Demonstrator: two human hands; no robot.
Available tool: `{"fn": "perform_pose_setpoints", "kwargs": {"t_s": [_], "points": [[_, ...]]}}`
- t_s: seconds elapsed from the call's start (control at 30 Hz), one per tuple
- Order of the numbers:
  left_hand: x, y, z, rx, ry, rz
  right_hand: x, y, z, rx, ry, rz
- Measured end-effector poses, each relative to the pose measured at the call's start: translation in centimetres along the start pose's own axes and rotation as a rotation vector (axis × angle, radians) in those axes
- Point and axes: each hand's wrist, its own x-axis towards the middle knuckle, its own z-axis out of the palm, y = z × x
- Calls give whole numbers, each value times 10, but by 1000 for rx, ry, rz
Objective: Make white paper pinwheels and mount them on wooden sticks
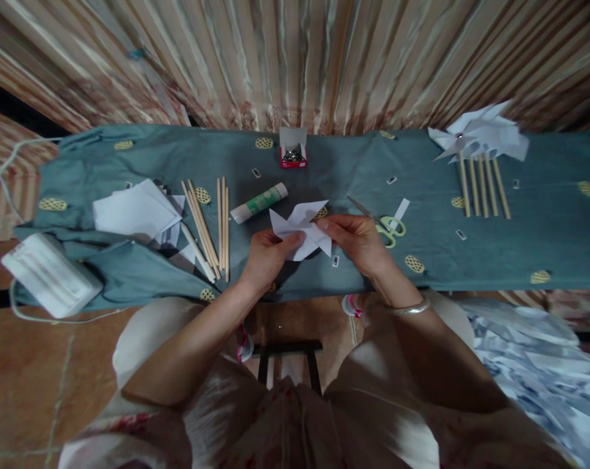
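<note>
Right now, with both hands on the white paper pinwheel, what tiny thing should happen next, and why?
I'd maybe hold the paper pinwheel with the left hand and let the right hand take one shiny metal piece from the open box. No fastener shows on it, though the hands hide part, and a pinwheel at right has a dot at its middle.

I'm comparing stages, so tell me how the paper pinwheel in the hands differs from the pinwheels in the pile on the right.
The paper pinwheel is held up in the left hand and right hand; the piled pinwheels lie on the cloth. The paper pinwheel shows no stick, while wooden sticks extend from the piled pinwheels. The paper pinwheel is single; the piled pinwheels overlap. Both are white with folded blades.
</note>
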Motion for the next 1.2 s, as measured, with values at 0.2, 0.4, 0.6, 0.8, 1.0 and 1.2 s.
{"fn": "perform_pose_setpoints", "kwargs": {"t_s": [0.2, 0.4, 0.6, 0.8, 1.0, 1.2], "points": [[-2, -1, 2, 46, 1, -15, -3, 0, 4, -139, -20, -96], [-4, 0, 3, 52, -2, -53, -9, -2, 10, -157, 28, -122], [-4, 0, 2, 20, -40, -46, -10, -6, 5, -211, -20, -121], [-2, -1, 0, 41, -31, -14, -12, -8, -1, -263, -152, -85], [-2, -3, 0, 36, -55, 18, -14, -9, 2, -306, -152, -135], [-3, -3, 1, 24, -65, 21, -16, -10, 4, -369, -120, -150]]}}
